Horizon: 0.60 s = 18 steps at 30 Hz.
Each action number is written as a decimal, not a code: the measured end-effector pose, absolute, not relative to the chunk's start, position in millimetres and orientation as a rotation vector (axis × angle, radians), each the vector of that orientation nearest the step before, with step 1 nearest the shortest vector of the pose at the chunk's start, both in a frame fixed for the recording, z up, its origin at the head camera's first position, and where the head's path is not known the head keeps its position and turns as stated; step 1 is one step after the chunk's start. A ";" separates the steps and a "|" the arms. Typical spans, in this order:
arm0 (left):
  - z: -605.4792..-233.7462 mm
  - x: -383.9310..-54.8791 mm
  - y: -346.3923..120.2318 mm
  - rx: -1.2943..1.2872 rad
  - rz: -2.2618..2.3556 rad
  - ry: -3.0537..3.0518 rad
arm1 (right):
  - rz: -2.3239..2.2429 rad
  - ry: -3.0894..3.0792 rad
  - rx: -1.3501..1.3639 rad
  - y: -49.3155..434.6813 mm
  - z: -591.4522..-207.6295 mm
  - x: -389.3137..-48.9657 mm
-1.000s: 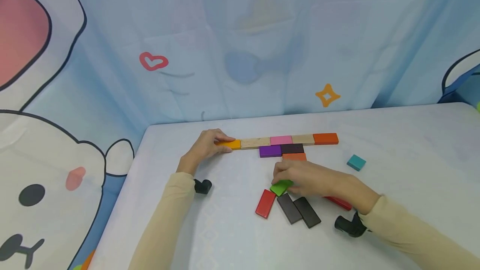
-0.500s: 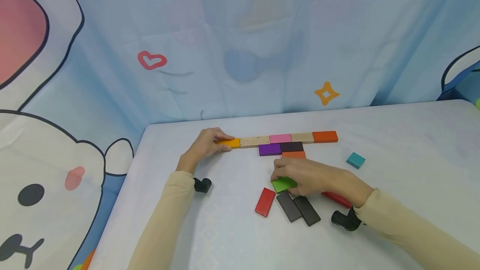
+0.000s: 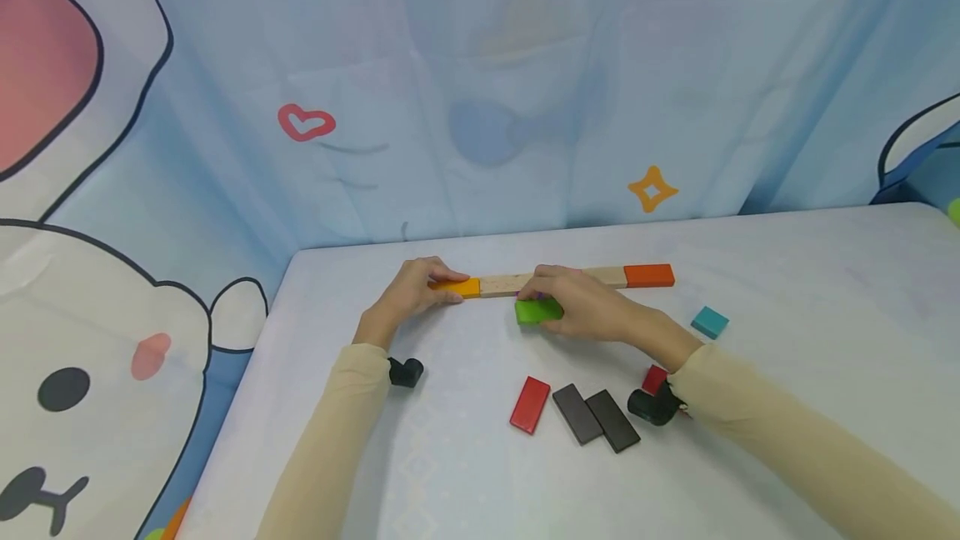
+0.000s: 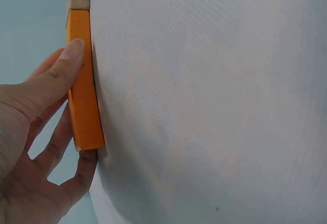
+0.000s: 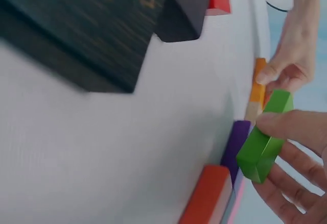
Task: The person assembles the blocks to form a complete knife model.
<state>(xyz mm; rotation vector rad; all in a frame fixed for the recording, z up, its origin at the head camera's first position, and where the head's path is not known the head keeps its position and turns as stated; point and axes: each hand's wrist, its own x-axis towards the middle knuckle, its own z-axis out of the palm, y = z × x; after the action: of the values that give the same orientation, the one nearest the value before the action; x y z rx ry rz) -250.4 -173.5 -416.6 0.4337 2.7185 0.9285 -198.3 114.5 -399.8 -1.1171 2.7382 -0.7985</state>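
A row of flat wooden blocks lies along the back of the table. At its left end my left hand (image 3: 408, 294) holds a yellow-orange block (image 4: 84, 101) with thumb and fingers. To its right come a plain wood block (image 3: 501, 285), then another plain wood block (image 3: 606, 277) and a red-orange block (image 3: 649, 276). My right hand (image 3: 592, 307) pinches a green block (image 5: 261, 150) between thumb and fingers, in front of the row. In the right wrist view, a purple block (image 5: 236, 143) and an orange block (image 5: 207, 193) lie just beside it. My right hand hides the row's middle in the head view.
Nearer on the white table (image 3: 450, 457) lie a red block (image 3: 530, 405) and two dark grey blocks (image 3: 577, 414). Another red block (image 3: 654, 378) is partly covered by the right wrist. A teal block (image 3: 709, 322) sits alone to the right. A blue curtain (image 3: 510, 165) hangs behind.
My right hand has carried the green block from beside the dark grey blocks back and left to the row, covering the purple and dark blocks. The left hand stays on the yellow-orange block.
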 end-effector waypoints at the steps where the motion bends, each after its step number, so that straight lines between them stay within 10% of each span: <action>1: -416.7 -250.0 -173.5 0.435 0.930 2.718 | -0.788 2.745 -1.117 112.3 -401.4 -198.9; 18: -419.6 -250.6 -175.1 0.475 0.935 2.729 | -0.504 2.915 -1.194 101.3 -416.3 -189.7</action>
<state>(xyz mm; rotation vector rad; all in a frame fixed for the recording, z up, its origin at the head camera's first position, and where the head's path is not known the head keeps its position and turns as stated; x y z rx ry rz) -250.6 -175.1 -419.6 0.4755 2.7289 0.9347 -189.7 101.3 -416.3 -1.1940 2.9148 -0.5044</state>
